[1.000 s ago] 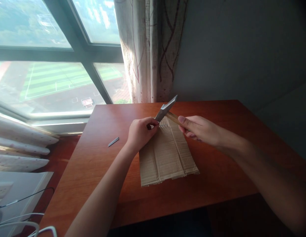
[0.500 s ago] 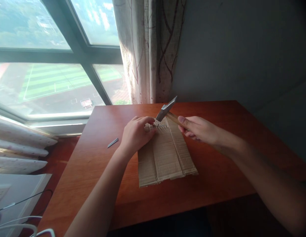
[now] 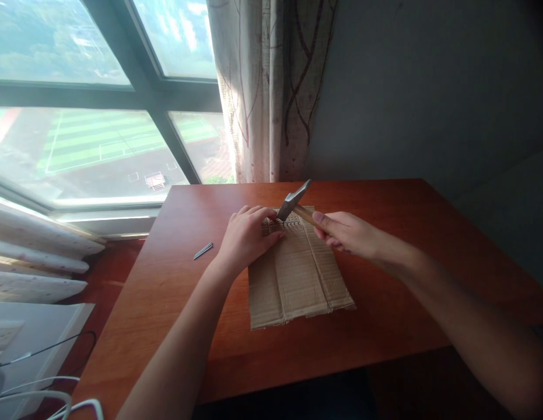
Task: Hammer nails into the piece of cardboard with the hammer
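My right hand (image 3: 341, 233) is wrapped round the wooden handle of a hammer (image 3: 292, 204). The hammer's metal head is low over the far end of a piece of brown cardboard (image 3: 297, 280). That end carries rows of small dark marks (image 3: 292, 220), too small to tell whether they are holes or nail heads. On the left side of the cardboard rests my left hand (image 3: 251, 236), its thumb and forefinger apart on either side of the marked area. Whether a nail stands at the hammer's face is hidden. A few loose nails (image 3: 203, 251) lie together left of that hand.
The cardboard lies on a reddish-brown wooden table (image 3: 385, 309). Behind it hang a patterned curtain (image 3: 271, 116) and a grey wall (image 3: 406, 105). At the left are a window frame (image 3: 153, 99), white cables (image 3: 44, 391) and a wall socket (image 3: 4, 335).
The hammer head has come down closer to the cardboard, and my right hand has shifted slightly left and down. My left hand stays on the cardboard. The whole view has shifted a little.
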A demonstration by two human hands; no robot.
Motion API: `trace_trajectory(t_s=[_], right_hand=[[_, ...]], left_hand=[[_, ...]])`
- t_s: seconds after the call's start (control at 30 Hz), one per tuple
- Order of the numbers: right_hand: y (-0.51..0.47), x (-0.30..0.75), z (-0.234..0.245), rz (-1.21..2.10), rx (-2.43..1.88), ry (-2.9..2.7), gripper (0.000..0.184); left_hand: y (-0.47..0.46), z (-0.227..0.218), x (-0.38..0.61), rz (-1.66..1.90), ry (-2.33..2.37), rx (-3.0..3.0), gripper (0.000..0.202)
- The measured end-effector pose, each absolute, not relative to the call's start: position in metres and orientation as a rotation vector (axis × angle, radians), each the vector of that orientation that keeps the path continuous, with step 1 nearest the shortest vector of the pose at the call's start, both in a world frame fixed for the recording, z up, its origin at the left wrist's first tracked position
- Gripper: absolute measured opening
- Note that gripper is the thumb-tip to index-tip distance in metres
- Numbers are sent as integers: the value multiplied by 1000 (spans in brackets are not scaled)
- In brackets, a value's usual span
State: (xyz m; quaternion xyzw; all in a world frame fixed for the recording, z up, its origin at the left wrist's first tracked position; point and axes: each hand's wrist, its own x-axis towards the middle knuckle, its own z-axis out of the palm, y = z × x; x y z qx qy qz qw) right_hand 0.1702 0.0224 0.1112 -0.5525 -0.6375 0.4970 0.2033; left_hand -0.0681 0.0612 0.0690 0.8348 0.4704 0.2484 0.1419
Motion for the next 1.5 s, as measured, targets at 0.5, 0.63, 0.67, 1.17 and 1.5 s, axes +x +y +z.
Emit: trace_trajectory(t_s=[0.5,0.63,0.67,1.17,1.5], right_hand=[[20,170,112,1391,-1568,-1788,63],[17,172,120,1446,-1485,-1635,60],[16,173,121,1436,-1450,-1597,58],[10,189,82,761,-1044,-1129,50],[-8,195,78,679,-950,-1037,45]], left_hand=[[62,67,-69,742,1334,2383,25],[62,68,-69,732,1333,2378,24],[62,68,-69,729,1333,2376,24],[62,63,-69,742,1313,2399,25],[59,79,-115,1018,1730,2239,22]])
